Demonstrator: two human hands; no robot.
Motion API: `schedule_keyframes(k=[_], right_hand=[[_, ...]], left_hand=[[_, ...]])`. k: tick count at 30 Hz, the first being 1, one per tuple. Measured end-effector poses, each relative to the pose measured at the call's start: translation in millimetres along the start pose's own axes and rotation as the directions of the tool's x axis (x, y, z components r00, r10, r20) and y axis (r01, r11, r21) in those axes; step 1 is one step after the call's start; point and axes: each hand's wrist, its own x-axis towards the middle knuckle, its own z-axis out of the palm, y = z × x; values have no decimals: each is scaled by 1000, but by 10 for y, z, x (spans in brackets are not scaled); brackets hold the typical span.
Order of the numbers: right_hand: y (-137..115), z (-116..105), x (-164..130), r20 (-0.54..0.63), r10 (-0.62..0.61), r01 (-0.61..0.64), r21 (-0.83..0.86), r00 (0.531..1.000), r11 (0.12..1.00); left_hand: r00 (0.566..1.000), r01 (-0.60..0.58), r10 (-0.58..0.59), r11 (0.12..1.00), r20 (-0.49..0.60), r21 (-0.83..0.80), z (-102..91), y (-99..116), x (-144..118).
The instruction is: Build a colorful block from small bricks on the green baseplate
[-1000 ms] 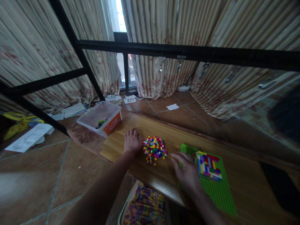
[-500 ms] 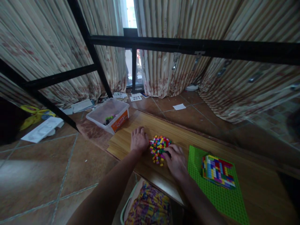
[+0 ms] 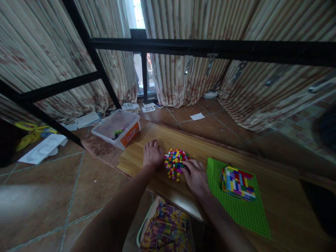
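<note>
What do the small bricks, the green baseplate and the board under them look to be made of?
Pile of small bricks: probably hard moulded plastic, given the saturated colours and blocky shapes. Green baseplate: likely the same plastic, with an even studded grid. Board: wood or wood-look laminate, showing lengthwise grain and a slight sheen.

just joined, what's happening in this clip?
A person sits at a low wooden board with both hands at a pile of small coloured bricks. The left hand rests flat against the pile's left side; the right hand reaches into its right edge. To the right, a green baseplate carries a flat multicoloured block of bricks. A clear plastic tub sits beyond the board's left end.
</note>
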Motion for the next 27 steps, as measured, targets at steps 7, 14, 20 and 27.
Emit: schedule_keyframes(k=[7,14,20,27], right_hand=[[0,23,27,-10,31,-31,15,999,999],[-34,-258,-305,-12,303,-292,230,953,928],[-139,-356,-634,174,641,-575,652,747,493],[-266,-575,-802,535,600,-525,824,595,-214]], left_hand=[[1000,-3,3,1000,-3,-8,-6,7,-12],[1000,-7,7,1000,-1,3,3,-3,-5],[1000,-14,14,1000,-17,8,-4,0,3],[999,-33,34,999,-38,36,10,-20,26]])
